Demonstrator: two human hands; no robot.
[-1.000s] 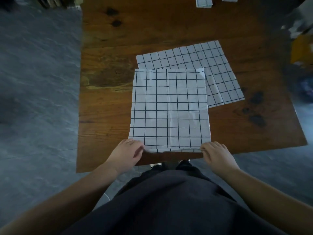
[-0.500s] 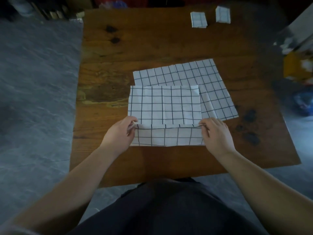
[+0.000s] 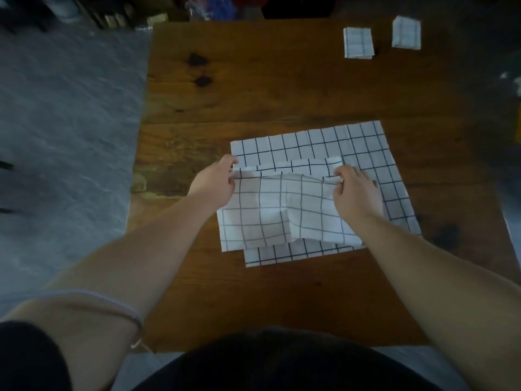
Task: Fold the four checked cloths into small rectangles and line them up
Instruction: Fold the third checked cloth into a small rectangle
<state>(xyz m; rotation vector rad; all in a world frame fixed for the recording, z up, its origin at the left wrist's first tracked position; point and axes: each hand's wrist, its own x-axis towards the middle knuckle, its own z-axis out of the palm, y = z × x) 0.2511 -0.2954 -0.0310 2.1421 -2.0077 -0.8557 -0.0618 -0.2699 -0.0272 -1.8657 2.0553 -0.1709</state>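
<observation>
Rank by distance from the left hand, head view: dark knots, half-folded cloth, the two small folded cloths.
1. Half-folded cloth, gripped by the left hand.
2. Dark knots, far left.
3. Left folded cloth, far edge.
4. Right folded cloth, far right corner.

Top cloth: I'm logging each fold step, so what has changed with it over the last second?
The left hand and the right hand carried the near edge of the top cloth away from the person, almost to its far edge, folding it roughly in half; both still pinch that edge. The flat cloth underneath and the two folded cloths at the far edge of the table stayed put.
</observation>
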